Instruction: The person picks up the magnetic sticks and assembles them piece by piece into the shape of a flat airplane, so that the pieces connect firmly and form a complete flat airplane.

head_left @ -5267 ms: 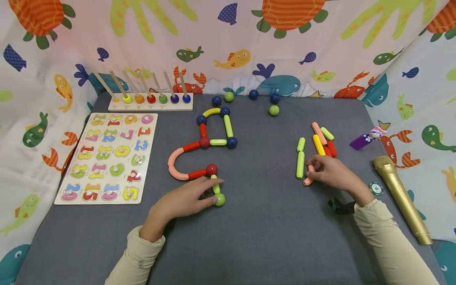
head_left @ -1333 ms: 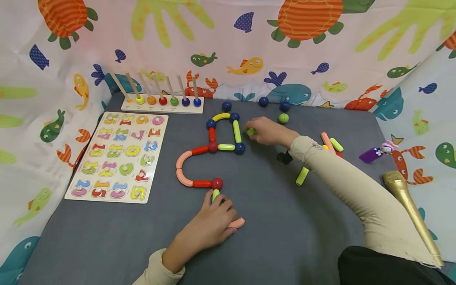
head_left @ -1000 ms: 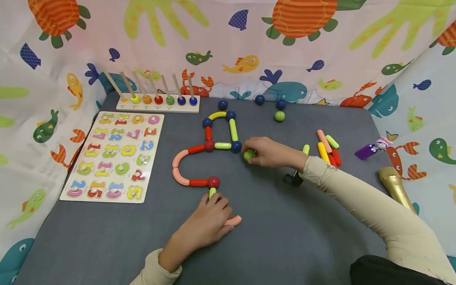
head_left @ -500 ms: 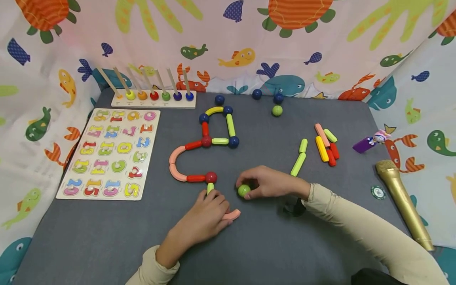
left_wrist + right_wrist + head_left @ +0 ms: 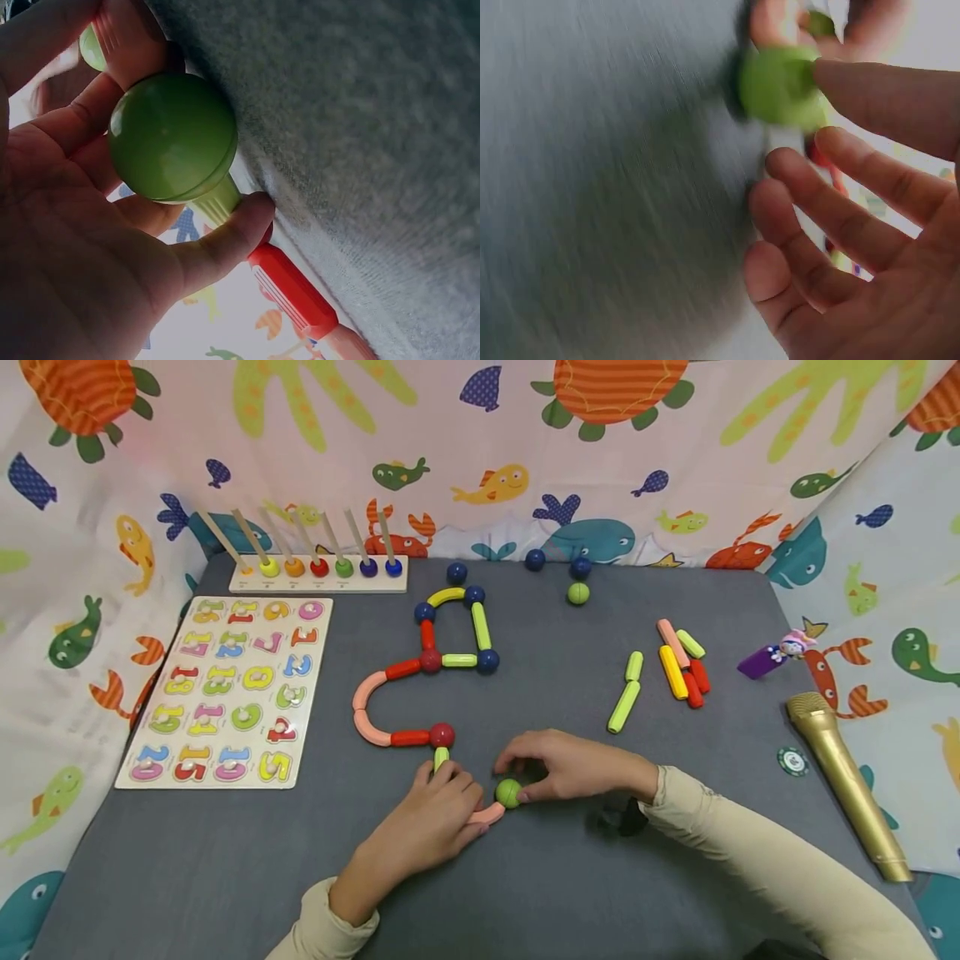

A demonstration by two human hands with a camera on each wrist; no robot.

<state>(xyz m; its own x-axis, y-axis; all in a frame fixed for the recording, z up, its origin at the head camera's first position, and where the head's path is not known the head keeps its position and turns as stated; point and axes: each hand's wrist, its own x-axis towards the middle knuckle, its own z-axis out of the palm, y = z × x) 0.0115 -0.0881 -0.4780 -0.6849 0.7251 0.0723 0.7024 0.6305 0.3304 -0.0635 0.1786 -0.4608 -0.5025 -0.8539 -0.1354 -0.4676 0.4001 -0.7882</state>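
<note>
Head cam looks down over the whole table [image 5: 225, 877] from its near edge; both wrist cams sit super close, sharing the green ball [image 5: 507, 792].

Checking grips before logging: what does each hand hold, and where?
Right hand pinches the green ball by its side; left hand grips the chain's green ball.

right hand [image 5: 573, 766] pinching green ball [image 5: 508, 792], pink curve [image 5: 486, 815]

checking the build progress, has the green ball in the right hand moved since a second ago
Yes. The round green ball came toward the near table edge, from beside the dark blue ball down to the pink curved rod.
</note>
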